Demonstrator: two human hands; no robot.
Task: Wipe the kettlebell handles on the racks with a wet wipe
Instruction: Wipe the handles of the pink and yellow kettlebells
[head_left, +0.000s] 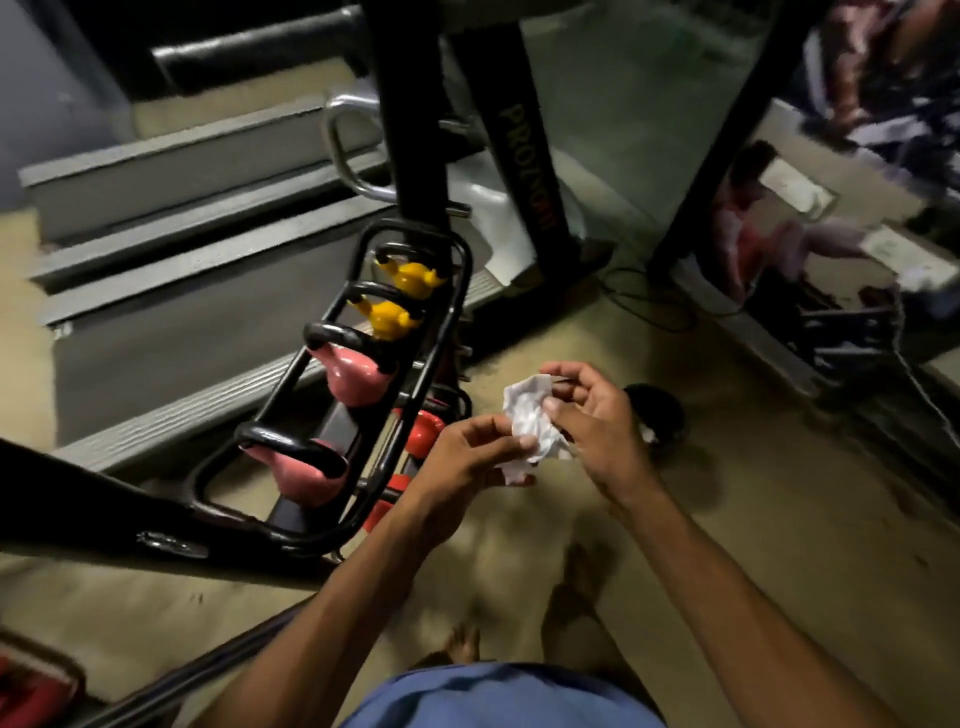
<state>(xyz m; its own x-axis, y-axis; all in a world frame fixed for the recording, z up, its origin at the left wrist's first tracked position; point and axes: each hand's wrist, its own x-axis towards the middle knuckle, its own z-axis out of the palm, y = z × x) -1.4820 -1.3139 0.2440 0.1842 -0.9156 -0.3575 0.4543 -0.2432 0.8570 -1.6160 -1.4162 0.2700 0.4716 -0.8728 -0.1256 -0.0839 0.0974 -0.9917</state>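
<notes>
Both hands (540, 441) pinch crumpled wet wipe (532, 423); upright (524, 171) reads "PROZNGYM"?

Head-worn camera looks steeply down, close over the rack (332, 395).

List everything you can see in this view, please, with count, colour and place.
rack: one, black, left of centre, running away from the camera
yellow kettlebells: two, far end of the rack's top tier
pink kettlebells: two, black handles, near end of the top tier
red weights: partly hidden, lower tier, count unclear
wipe: one, white, crumpled, held between both hands
machine post: black, behind the rack
dark round object: one, on the floor behind the right hand, unclear
cable: black, on the floor right of the post
left hand: pinching the wipe's lower edge
right hand: holding the wipe's upper part
</notes>
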